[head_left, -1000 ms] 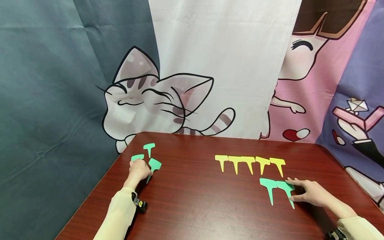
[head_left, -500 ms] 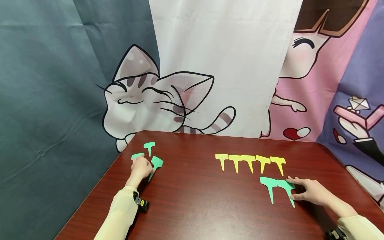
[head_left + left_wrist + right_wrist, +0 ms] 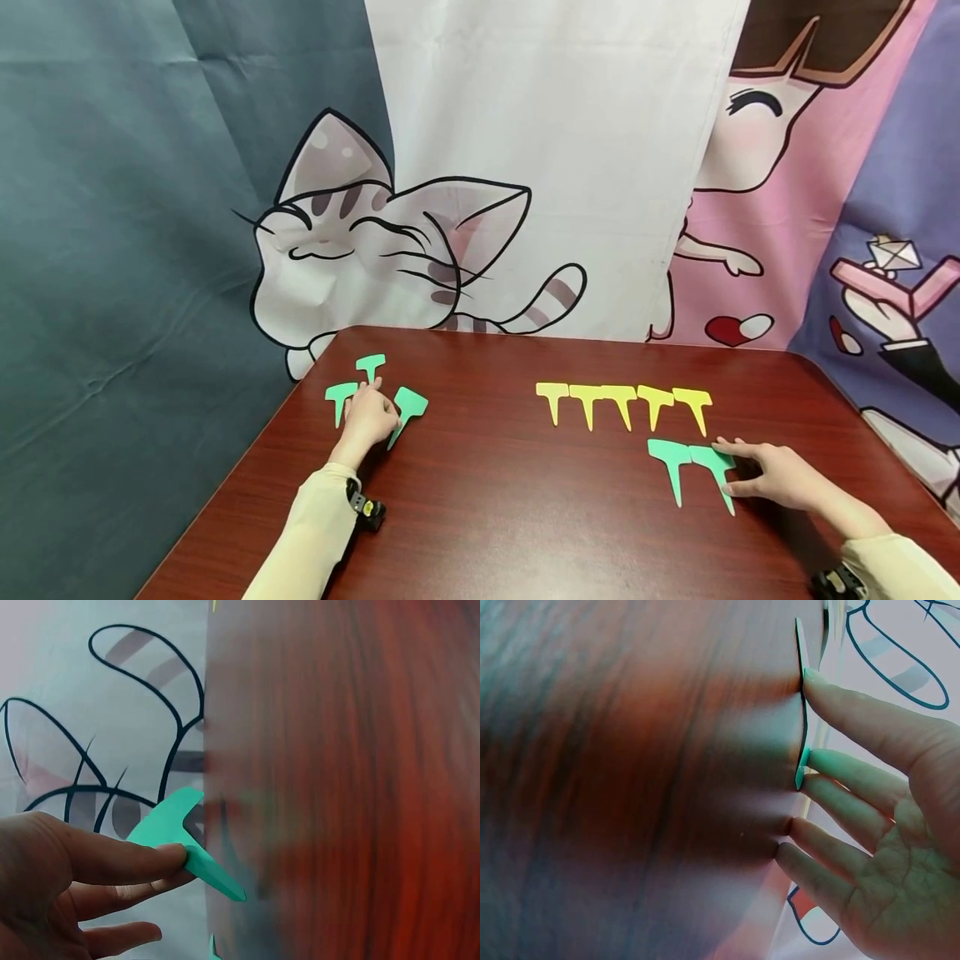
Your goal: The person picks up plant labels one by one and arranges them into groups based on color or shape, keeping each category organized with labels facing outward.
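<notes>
My left hand [image 3: 367, 423] pinches a green T-shaped plant label [image 3: 409, 403] at the table's left side. In the left wrist view, thumb and fingers hold this green label [image 3: 169, 821] above the wood. Two more green labels lie close by, one green label [image 3: 341, 391] left of the hand and another green label [image 3: 371, 363] just beyond its fingertips. Over on the right, my right hand [image 3: 783, 479] touches a green label [image 3: 709, 457] with fairly straight fingers and thumb. That one lies head to head with another green label [image 3: 670, 452] on its left.
Several yellow T-shaped labels [image 3: 588, 392] form a row across the table [image 3: 480, 483], just behind the right-hand green pair. A printed cartoon cloth [image 3: 600, 125] hangs behind the table's far edge.
My left hand has shifted rightward with the pinched green label, uncovering more of the label at its left. My right hand stays in place on its label.
</notes>
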The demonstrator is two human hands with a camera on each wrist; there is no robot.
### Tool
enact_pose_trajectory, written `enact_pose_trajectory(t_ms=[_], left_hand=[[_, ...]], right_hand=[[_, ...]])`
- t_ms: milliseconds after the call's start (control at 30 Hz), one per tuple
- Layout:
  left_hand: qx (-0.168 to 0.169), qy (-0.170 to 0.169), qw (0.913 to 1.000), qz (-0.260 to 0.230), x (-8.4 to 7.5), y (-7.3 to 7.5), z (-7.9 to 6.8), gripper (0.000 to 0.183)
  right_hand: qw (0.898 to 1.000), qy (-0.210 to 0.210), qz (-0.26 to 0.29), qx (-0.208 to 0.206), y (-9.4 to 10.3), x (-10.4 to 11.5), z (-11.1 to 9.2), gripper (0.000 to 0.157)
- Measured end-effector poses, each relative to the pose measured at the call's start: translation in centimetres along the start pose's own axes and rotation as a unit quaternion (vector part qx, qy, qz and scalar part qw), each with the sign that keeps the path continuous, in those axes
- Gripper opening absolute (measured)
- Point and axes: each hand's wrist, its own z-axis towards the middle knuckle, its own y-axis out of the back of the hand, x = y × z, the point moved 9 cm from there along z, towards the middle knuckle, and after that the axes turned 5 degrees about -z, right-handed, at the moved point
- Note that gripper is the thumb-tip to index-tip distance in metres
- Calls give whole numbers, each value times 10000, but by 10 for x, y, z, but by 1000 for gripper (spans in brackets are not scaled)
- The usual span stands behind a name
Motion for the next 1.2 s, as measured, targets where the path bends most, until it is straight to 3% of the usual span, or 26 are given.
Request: enact_pose_trajectory(t_ms=[467,1200], left_hand=[[40,-141,9996,-248,-28,-19,2,18],[141,-651,9973,-294,-82,-52,4,20]], right_hand=[[10000,28,16,-41,0,0,-1,77],[10000,29,16,-49,0,0,-1,75]])
